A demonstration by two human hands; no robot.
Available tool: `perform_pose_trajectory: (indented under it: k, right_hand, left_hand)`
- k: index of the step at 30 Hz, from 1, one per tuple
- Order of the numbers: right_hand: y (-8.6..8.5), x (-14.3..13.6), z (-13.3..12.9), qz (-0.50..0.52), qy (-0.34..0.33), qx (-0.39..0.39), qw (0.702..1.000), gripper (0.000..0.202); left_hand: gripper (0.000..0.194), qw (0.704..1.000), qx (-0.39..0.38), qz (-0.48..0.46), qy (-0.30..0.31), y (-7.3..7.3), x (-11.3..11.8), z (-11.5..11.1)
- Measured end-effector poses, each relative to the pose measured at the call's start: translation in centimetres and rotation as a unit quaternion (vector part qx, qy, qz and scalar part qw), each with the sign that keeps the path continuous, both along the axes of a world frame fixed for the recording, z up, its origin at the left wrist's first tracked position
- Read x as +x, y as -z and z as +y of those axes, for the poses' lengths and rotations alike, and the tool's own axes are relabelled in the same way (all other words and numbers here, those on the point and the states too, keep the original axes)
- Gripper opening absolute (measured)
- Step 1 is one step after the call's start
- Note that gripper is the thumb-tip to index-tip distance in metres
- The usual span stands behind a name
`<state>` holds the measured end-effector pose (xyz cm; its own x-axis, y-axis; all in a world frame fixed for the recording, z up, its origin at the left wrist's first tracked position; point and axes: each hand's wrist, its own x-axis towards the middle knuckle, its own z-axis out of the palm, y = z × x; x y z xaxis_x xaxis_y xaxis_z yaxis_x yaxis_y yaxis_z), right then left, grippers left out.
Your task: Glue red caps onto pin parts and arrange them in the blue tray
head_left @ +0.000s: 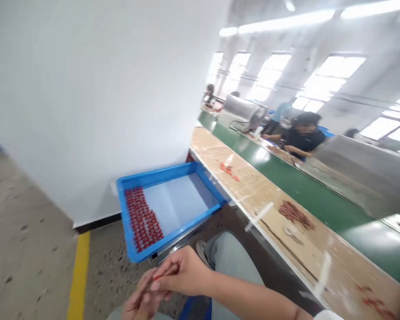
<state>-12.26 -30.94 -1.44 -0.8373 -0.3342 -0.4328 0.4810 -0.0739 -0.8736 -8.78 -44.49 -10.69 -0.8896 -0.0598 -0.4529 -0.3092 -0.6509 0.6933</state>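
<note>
My left hand (140,298) and my right hand (184,274) meet above my lap, at the bottom of the head view. A small red piece (158,278) shows between their fingertips. My right thumb and fingers pinch it, and my left fingers are closed against it from the other side. Most of the piece is covered, so its exact kind cannot be made out. Just beyond my hands is a blue tray (183,231). Rows of small dark red parts (142,220) stand along its left side on a pale liner (176,202).
To the right runs a wooden workbench (253,189) with a reddish-brown pile (296,214) and orange-red pieces (229,170). Behind it lies a green conveyor belt (270,162), with a co-worker (305,135) across it. A white wall (96,98) rises behind the tray; yellow tape (79,271) marks the floor.
</note>
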Motion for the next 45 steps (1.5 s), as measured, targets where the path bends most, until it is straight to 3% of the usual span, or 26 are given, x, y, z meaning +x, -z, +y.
perform_pose_trajectory:
  k: [2, 5, 8, 13, 17, 20, 23, 28, 31, 36, 40, 42, 45]
  right_hand:
    - [-1.7, 3.4, 7.2, 0.009, 0.094, 0.006, 0.996, 0.047]
    - [-2.7, 9.1, 15.0, 0.022, 0.262, 0.011, 0.965, 0.047]
    - [-2.9, 14.8, 20.2, 0.049, 0.382, -0.003, 0.923, 0.048]
    - [-3.6, 22.9, 26.8, 0.069, 0.494, -0.006, 0.867, 0.063]
    - [-4.5, 27.3, 31.3, 0.07, 0.544, -0.031, 0.835, 0.077]
    - [-4.6, 29.9, 34.5, 0.051, 0.583, -0.022, 0.811, 0.089]
    - [-3.7, 32.2, 37.5, 0.018, 0.64, 0.051, 0.766, 0.081]
    - [-0.4, 34.9, 40.9, 0.023, 0.715, 0.192, 0.672, 0.048]
    - [0.8, 35.4, 41.7, 0.087, 0.697, 0.278, 0.656, 0.04]
    - [-0.8, 35.3, 42.7, 0.276, 0.539, 0.476, 0.637, 0.04]
    - [-2.5, 34.8, 43.4, 0.323, 0.405, 0.592, 0.617, 0.046]
    - [-2.6, 34.5, 43.3, 0.31, 0.384, 0.628, 0.602, 0.046]
    - [-2.2, 34.1, 42.6, 0.285, 0.407, 0.652, 0.572, 0.046]
  left_hand:
    - [0.038, 0.992, 0.007, 0.074, 0.106, -2.2, 0.4, 6.8]
    - [0.041, 0.952, -0.014, 0.154, 0.264, -4.5, 1.8, 15.4]
    - [0.042, 0.914, -0.02, 0.159, 0.373, -5.8, 4.3, 22.1]
    - [0.029, 0.828, 0.017, 0.178, 0.532, -7.5, 8.8, 31.0]
    - [0.031, 0.785, 0.094, 0.093, 0.605, -8.2, 11.4, 37.6]
    - [0.033, 0.781, 0.151, 0.021, 0.606, -8.4, 13.1, 42.1]
    - [0.035, 0.779, 0.202, -0.007, 0.594, -8.7, 14.6, 46.0]
    - [0.037, 0.775, 0.214, -0.028, 0.594, -9.2, 15.7, 49.9]
    - [0.035, 0.783, 0.206, -0.039, 0.585, -9.3, 16.0, 50.5]
    - [0.036, 0.77, 0.169, -0.053, 0.613, -9.4, 16.5, 50.1]
    - [0.038, 0.751, 0.121, -0.086, 0.643, -9.1, 16.7, 50.0]
    - [0.038, 0.733, 0.112, -0.098, 0.663, -9.0, 16.5, 50.2]
    - [0.036, 0.7, 0.106, -0.095, 0.7, -8.9, 15.8, 50.6]
